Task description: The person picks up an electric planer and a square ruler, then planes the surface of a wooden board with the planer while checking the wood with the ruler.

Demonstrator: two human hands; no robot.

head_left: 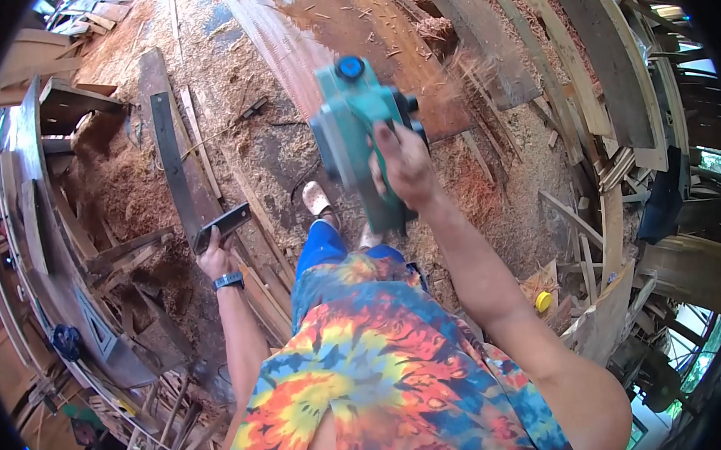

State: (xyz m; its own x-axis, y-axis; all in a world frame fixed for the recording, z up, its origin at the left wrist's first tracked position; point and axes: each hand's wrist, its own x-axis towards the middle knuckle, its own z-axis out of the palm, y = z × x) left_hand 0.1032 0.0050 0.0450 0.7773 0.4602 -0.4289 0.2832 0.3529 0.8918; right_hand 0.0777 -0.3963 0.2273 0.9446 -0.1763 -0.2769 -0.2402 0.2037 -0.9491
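Two full grips: right hand (pixel 409 165) fingers wrap a planer (pixel 361 112), left hand (pixel 219 262) fingers a square (pixel 227 223); flat, steady passes probably cut cleanest.

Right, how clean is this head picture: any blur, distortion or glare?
Head view: the electric hand planer looks motion-blurred, as does the shavings spray beside it; the head view also seems to bow the boards toward its blacked-out edges, and daylight glares through at far right.
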